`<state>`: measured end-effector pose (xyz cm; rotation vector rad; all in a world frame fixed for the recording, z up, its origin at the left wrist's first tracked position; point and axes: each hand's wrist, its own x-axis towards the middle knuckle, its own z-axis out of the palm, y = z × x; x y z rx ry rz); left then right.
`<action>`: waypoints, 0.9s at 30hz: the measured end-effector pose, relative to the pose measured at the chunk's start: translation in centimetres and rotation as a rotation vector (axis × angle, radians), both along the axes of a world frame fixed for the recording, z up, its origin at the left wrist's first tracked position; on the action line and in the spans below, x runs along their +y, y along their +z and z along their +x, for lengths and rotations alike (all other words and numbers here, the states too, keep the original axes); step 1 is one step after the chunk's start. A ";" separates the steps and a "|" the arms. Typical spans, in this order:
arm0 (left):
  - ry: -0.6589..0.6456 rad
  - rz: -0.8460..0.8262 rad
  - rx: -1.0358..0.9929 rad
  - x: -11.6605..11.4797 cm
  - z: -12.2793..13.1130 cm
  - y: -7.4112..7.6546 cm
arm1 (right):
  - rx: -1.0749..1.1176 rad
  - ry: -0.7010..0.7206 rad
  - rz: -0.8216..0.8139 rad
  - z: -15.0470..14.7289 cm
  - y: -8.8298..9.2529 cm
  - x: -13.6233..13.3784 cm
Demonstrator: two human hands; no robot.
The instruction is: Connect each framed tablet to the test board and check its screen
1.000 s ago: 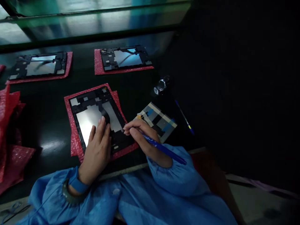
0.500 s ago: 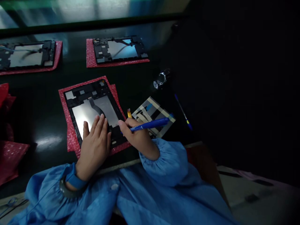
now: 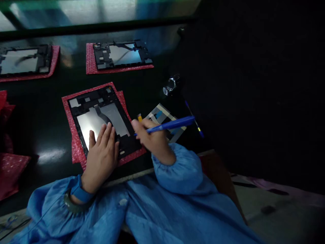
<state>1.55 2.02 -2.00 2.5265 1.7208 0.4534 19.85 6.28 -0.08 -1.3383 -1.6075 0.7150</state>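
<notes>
black glossy desk (image 3: pixel 50 118). far left, crumpled red bubble-wrap sheets (image 3: pixel 10 173). behind, two black tablet frames with silver plates (image 3: pixel 24 60), (image 3: pixel 118 56), each on a red bubble-wrap pad. nearest, a third black tablet frame with a silver plate (image 3: pixel 96 95) lies tilted on its red bubble-wrap pad (image 3: pixel 67 117). left hand (image 3: pixel 101 157) open wide, fingers spread flat on the frame's silver plate. right hand (image 3: pixel 149 135) closed around a slim blue pen (image 3: pixel 172 123), tip just over the frame's right edge; contact cannot be told. right of that, a flat tape-patched sheet (image 3: pixel 165 117) lies partly behind the hand. beyond, a small chrome cylinder (image 3: pixel 171 84), then a thin blue pen (image 3: pixel 194 118) lying on the desk.
</notes>
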 end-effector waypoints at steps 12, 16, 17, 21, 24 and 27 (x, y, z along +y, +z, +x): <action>-0.021 0.037 0.048 -0.1 0.1 0.2 | 0.051 0.075 0.015 -1.6 -0.7 -1.5; -0.026 0.016 0.044 -0.1 0.0 0.3 | -0.058 0.076 0.085 -2.2 -2.1 -1.6; -0.023 0.009 0.043 -0.1 0.0 0.3 | -0.079 0.082 0.104 -2.2 -2.1 -1.5; -0.019 -0.018 0.035 -0.1 0.0 0.3 | -0.170 0.079 0.128 -2.0 -2.0 -1.5; -0.028 -0.016 0.024 -0.1 0.0 0.3 | -0.203 0.081 0.146 -2.0 -2.1 -1.5; -0.024 -0.022 0.024 -0.2 0.0 0.3 | -0.209 0.085 0.165 -2.0 -2.3 -1.6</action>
